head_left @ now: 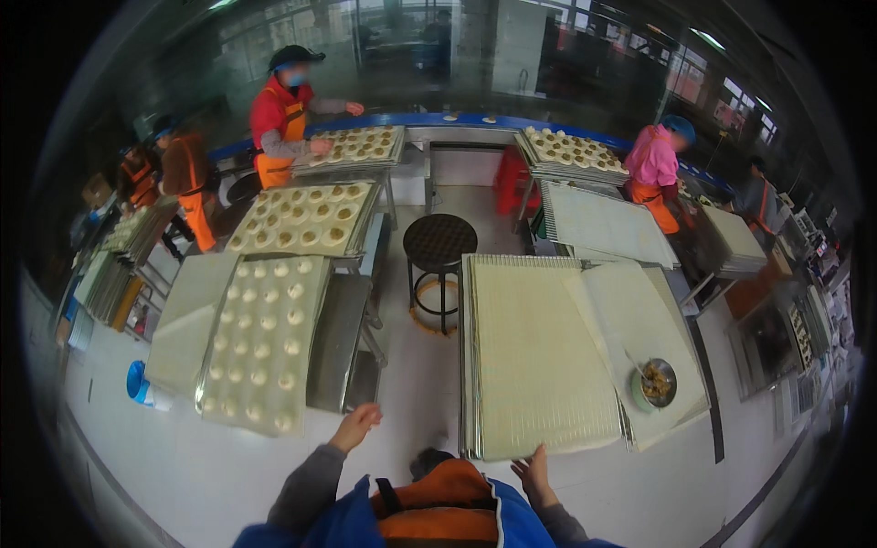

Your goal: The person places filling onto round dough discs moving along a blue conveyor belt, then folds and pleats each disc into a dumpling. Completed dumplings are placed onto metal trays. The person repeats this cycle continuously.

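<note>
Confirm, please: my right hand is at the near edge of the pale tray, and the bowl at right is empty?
No: in the head view, the bowl holds a brownish mixture. Your right hand is at the near edge of the pale tray.

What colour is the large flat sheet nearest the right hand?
The sheet is pale greenish yellow, seen best in the head view.
</note>
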